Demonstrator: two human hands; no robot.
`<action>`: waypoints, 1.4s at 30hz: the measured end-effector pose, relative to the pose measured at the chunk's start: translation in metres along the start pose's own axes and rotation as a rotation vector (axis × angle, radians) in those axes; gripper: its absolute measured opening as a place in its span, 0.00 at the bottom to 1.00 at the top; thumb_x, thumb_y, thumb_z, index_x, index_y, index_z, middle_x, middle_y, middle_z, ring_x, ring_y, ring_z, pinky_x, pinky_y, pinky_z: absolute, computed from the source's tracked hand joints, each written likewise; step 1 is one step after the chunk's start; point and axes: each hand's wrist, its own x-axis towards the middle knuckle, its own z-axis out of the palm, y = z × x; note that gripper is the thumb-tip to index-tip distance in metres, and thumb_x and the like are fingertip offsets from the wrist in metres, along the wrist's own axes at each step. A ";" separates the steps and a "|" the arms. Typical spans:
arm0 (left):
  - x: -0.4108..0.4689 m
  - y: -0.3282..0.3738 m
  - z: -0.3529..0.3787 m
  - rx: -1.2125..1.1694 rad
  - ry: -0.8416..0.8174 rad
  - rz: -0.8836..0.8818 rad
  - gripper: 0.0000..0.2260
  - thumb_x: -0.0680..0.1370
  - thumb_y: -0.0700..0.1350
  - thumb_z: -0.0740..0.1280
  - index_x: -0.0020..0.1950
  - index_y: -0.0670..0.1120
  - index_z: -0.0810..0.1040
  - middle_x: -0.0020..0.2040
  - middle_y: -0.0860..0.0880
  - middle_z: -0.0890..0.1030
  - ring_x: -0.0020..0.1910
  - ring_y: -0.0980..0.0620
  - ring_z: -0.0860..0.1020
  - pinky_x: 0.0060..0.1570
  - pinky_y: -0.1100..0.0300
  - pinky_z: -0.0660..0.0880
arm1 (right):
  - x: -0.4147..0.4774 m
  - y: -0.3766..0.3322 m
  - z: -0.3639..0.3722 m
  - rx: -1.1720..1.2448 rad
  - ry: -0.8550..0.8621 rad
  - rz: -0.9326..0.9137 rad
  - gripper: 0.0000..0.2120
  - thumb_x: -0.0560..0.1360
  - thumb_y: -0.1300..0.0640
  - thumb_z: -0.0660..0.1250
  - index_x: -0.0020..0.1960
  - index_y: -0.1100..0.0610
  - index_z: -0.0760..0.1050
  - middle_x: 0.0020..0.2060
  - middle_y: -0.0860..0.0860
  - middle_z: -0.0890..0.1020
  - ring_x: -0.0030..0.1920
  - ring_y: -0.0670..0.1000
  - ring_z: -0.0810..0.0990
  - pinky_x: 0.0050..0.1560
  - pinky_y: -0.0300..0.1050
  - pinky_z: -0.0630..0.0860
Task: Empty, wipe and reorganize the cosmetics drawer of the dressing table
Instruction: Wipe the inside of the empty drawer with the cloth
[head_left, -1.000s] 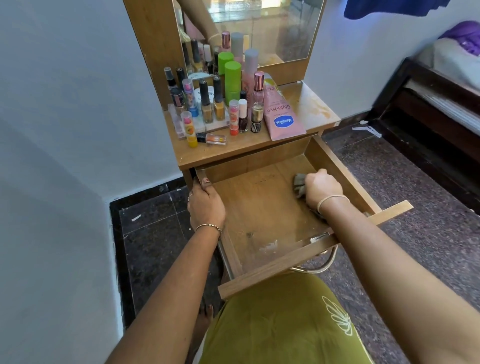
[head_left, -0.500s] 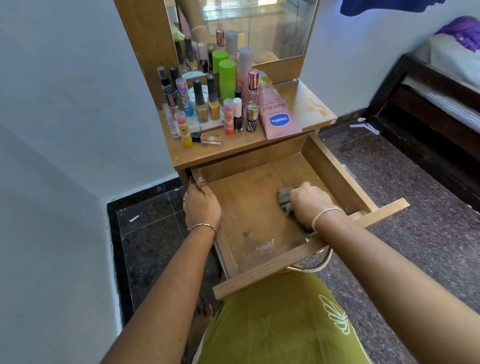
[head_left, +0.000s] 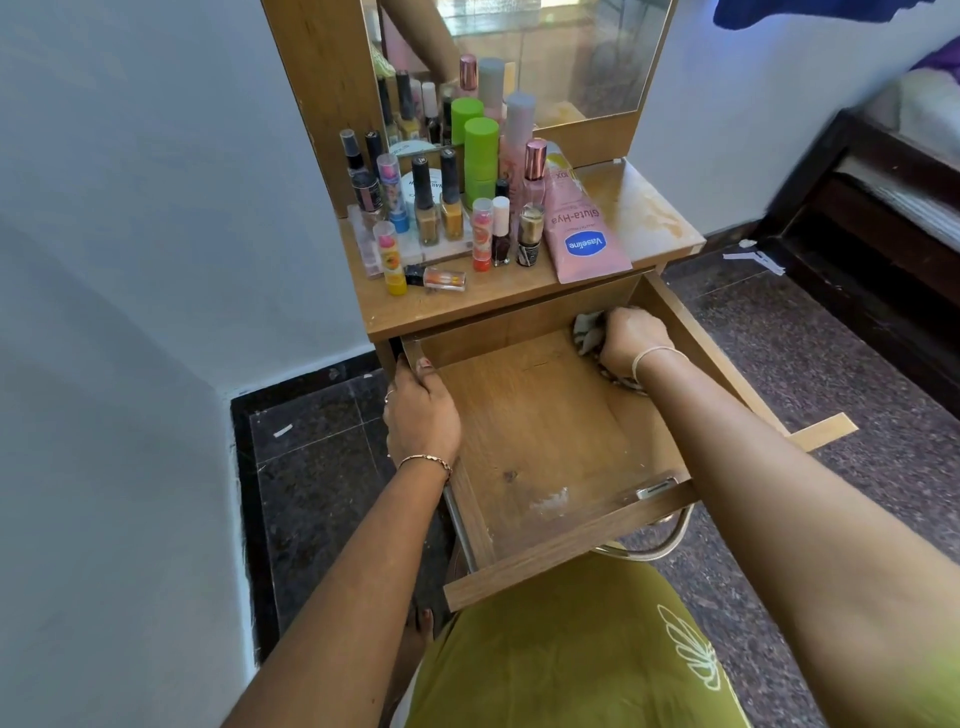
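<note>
The wooden drawer (head_left: 540, 431) is pulled out and holds no cosmetics; a pale smear marks its floor near the front. My right hand (head_left: 626, 340) is closed on a grey cloth (head_left: 588, 332), pressed into the drawer's far right corner. My left hand (head_left: 421, 410) grips the drawer's left side wall near the back. Cosmetics stand on the tabletop (head_left: 639, 218): nail polish bottles (head_left: 428, 208), lip balm sticks (head_left: 392, 260), two green-capped bottles (head_left: 480, 156) and a pink Vaseline tube (head_left: 579, 228).
A mirror (head_left: 571, 57) rises behind the cosmetics. A white wall is close on the left, with dark floor tiles (head_left: 311, 467) below. A dark wooden bed frame (head_left: 883, 208) stands at the right. A metal stool rim (head_left: 670, 540) shows under the drawer front.
My right hand has slid the cloth from the drawer's middle right to its far right corner. My left hand has kept its grip on the left side wall.
</note>
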 end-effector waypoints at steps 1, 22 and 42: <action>0.000 0.000 0.000 -0.001 0.001 -0.001 0.19 0.82 0.54 0.48 0.66 0.48 0.70 0.63 0.44 0.76 0.62 0.42 0.74 0.61 0.42 0.71 | 0.001 0.000 0.001 0.006 0.005 0.008 0.20 0.74 0.63 0.65 0.66 0.62 0.71 0.63 0.62 0.73 0.62 0.63 0.75 0.58 0.51 0.74; 0.003 -0.005 0.004 -0.076 0.028 -0.003 0.21 0.83 0.54 0.47 0.71 0.50 0.67 0.67 0.44 0.73 0.66 0.43 0.70 0.64 0.45 0.68 | -0.065 -0.084 0.033 -0.230 -0.132 -0.840 0.14 0.75 0.61 0.66 0.60 0.57 0.77 0.59 0.55 0.70 0.47 0.52 0.73 0.47 0.45 0.73; 0.005 -0.006 0.004 -0.053 0.023 0.016 0.21 0.83 0.54 0.47 0.71 0.48 0.68 0.65 0.44 0.74 0.64 0.44 0.72 0.64 0.46 0.69 | -0.072 -0.024 0.023 -0.235 -0.576 -0.921 0.17 0.69 0.66 0.69 0.56 0.54 0.81 0.58 0.51 0.72 0.60 0.54 0.72 0.49 0.31 0.70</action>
